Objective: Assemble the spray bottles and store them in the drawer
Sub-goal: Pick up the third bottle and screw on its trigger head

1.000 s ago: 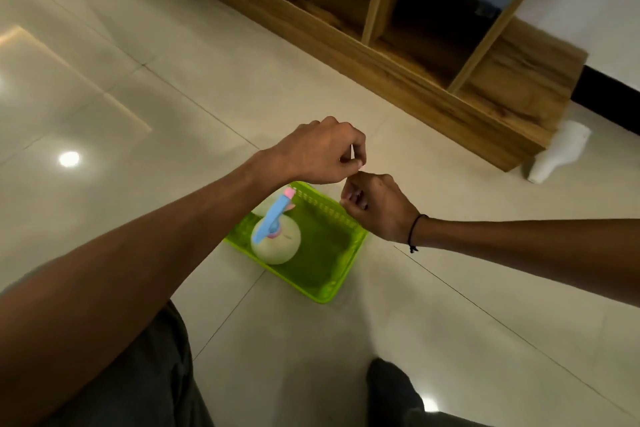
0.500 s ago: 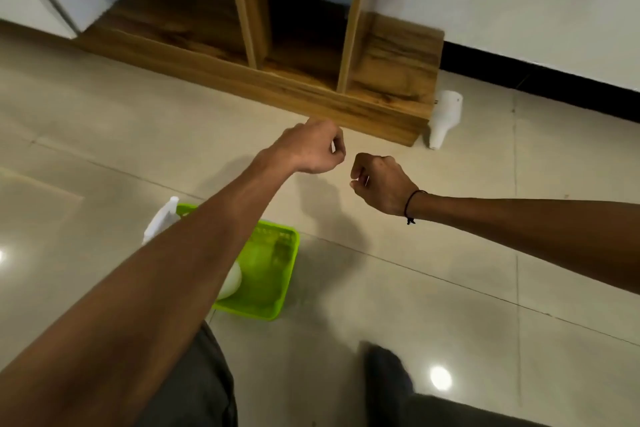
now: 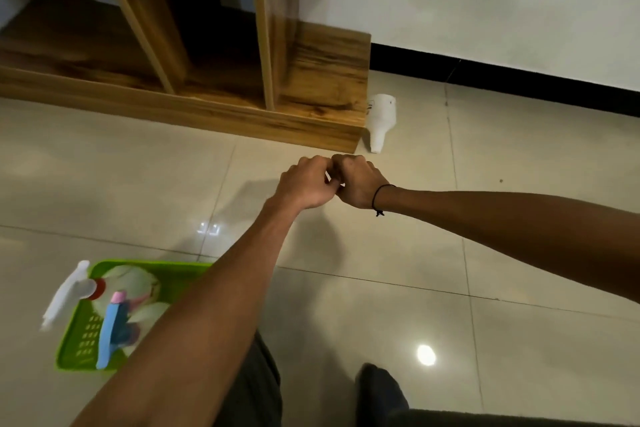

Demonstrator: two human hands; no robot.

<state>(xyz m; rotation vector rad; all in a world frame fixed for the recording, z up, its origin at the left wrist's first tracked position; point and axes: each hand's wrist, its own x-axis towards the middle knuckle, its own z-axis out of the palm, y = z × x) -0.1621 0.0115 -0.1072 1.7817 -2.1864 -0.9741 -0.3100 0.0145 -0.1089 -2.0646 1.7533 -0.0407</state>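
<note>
Although the wooden cabinet [image 3: 214,87] stands near, no drawer shows and nothing looks stored yet. The green basket [image 3: 74,354] on the floor at lower left holds spray bottles [image 3: 128,291], apparently assembled. One headless white bottle [image 3: 381,118] lies by the cabinet's right corner, floor around it open. Left hand [image 3: 304,184] and right hand [image 3: 358,180] touch, fingers curled; whether they hold anything, I cannot tell.
</note>
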